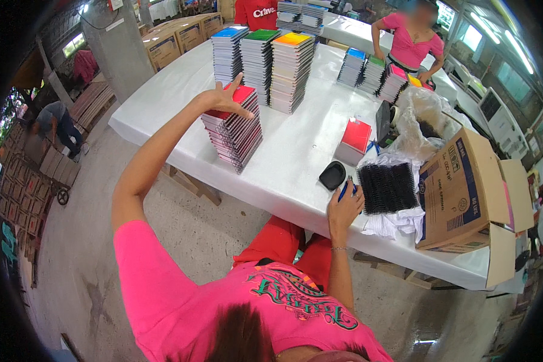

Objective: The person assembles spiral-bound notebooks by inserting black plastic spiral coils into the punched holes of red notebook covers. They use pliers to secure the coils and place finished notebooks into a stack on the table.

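Note:
My left hand (pixel 229 101) lies with fingers spread on top of a tall stack of red-covered spiral notebooks (pixel 234 136), near the table's left edge. My right hand (pixel 346 205) is closed around a small tool with blue handles (pixel 344 192), apparently pliers, whose jaws are partly hidden. Just left of that hand sits a black rounded dish (pixel 332 175). On its right, a bundle of black spiral binding coils (pixel 387 188) rests on white cloth (pixel 398 224). Behind it stands a shorter pile with a red cover (pixel 353 142), beside another blue-handled tool (pixel 374 146).
Tall notebook stacks with blue (pixel 228 54), green (pixel 258 66) and yellow (pixel 292 72) covers stand behind the red one. An open cardboard box (pixel 458 193) and a clear plastic bag (pixel 425 114) occupy the right side. Across the white table (pixel 295 151) stands a person in pink (pixel 413 39).

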The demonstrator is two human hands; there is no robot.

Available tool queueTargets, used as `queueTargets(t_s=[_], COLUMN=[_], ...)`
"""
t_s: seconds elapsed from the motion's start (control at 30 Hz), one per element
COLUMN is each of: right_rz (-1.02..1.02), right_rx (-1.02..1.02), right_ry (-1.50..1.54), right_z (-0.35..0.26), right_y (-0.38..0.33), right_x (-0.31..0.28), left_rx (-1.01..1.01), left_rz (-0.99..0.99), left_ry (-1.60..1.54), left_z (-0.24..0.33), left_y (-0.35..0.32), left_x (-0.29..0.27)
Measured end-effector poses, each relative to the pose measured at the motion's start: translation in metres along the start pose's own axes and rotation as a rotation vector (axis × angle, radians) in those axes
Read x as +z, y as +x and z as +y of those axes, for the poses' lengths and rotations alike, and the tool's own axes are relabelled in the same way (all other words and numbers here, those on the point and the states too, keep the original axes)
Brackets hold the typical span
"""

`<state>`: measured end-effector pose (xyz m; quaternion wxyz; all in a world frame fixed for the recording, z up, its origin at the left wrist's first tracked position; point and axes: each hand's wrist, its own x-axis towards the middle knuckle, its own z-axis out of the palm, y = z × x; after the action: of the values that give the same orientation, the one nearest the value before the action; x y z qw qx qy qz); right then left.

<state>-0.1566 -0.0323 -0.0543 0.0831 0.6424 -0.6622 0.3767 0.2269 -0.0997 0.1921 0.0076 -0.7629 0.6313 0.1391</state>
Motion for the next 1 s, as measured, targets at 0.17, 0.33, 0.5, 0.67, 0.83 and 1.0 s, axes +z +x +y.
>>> queueTargets(t_s=[0.17, 0.33, 0.5, 0.67, 0.83, 1.0], right_rz=[-0.017, 0.012, -0.011, -0.001, 0.005, 0.004], right_rx=[0.014, 0.003, 0.011, -0.012, -0.015, -0.010], right_ry=[-0.011, -0.023, -0.004, 0.000, 0.006, -0.009], right_z=[0.000, -0.002, -0.001, 0.001, 0.000, -0.001], right_y=[0.001, 0.001, 0.002, 0.002, 0.002, 0.002], right_x=[-0.001, 0.000, -0.002, -0.001, 0.000, -0.001], left_rx=[-0.013, -0.027, -0.031, 0.001, -0.018, -0.047], left_rz=[0.004, 0.038, 0.023, 0.086, 0.066, 0.077], left_ry=[0.004, 0.027, -0.007, 0.022, 0.018, 0.013], left_z=[0.000, -0.003, -0.002, -0.004, -0.006, -0.007], left_y=[0.001, -0.001, -0.001, 0.009, 0.015, 0.016], left_x=[0.000, -0.001, -0.001, 0.008, 0.016, 0.017])
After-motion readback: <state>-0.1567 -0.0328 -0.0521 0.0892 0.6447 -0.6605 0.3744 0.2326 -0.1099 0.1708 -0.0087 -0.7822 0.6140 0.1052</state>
